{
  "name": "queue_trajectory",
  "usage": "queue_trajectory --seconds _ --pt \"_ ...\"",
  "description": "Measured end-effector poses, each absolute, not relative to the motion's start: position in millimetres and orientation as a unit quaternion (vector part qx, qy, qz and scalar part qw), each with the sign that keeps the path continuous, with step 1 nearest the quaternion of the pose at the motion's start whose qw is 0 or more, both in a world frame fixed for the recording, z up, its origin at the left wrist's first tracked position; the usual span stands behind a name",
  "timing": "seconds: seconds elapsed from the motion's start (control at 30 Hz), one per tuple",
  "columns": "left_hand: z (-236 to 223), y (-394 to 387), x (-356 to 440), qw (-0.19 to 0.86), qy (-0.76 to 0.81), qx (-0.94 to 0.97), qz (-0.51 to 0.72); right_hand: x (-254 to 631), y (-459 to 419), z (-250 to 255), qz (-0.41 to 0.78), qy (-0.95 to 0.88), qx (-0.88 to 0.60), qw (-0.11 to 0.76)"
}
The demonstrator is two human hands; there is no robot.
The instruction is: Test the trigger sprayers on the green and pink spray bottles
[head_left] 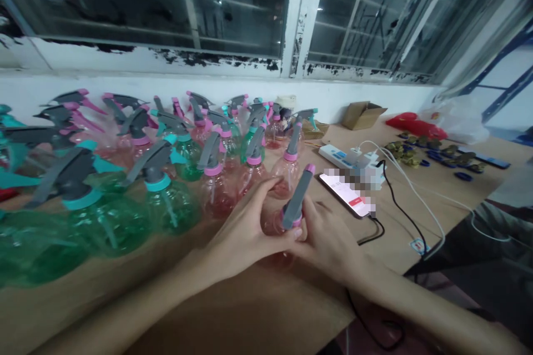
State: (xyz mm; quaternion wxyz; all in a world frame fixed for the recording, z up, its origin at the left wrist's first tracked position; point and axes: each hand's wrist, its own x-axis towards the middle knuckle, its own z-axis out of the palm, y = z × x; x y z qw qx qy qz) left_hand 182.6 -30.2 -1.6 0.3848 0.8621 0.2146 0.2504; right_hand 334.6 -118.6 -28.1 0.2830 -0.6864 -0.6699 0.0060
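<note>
A pink spray bottle with a grey sprayer head (298, 198) stands upright between my hands near the table's front edge. My left hand (246, 227) curves around the left side of its body, thumb by the pink collar. From the right, my right hand (331, 236) grips at the collar and neck, with some fingers hidden behind the sprayer. Just beyond it is another pink spray bottle (287, 175). To the left of my left hand stand a pink spray bottle (214, 194) and a green spray bottle (172, 211) with a turquoise collar.
Several more spray bottles crowd the table's left and back. At right lie a lit phone (343, 193) and a power strip (335, 156) with trailing cables. Farther back are a small cardboard box (362, 115), a red bag (418, 126) and several olive and blue pieces (449, 156).
</note>
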Motion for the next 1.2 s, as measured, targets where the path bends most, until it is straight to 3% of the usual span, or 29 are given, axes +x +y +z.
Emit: queue_trajectory --seconds 0.27,0.53,0.73,0.97,1.2 --pt "5 -40 127 0.384 0.214 0.842 0.312 262 -100 -33 0.007 -0.767 -0.572 0.292" --pt "4 -39 80 0.362 0.273 0.819 0.353 213 -85 -38 0.108 -0.790 -0.508 0.326" --pt "1 -32 67 0.341 0.278 0.812 0.383 231 -71 -59 0.136 -0.849 -0.407 0.309" --pt "5 -25 66 0.318 0.245 0.833 0.379 276 -62 -94 0.113 -0.868 -0.424 0.234" --pt "4 -15 63 0.257 0.284 0.839 0.386 277 -61 -103 0.125 -0.859 -0.424 0.259"
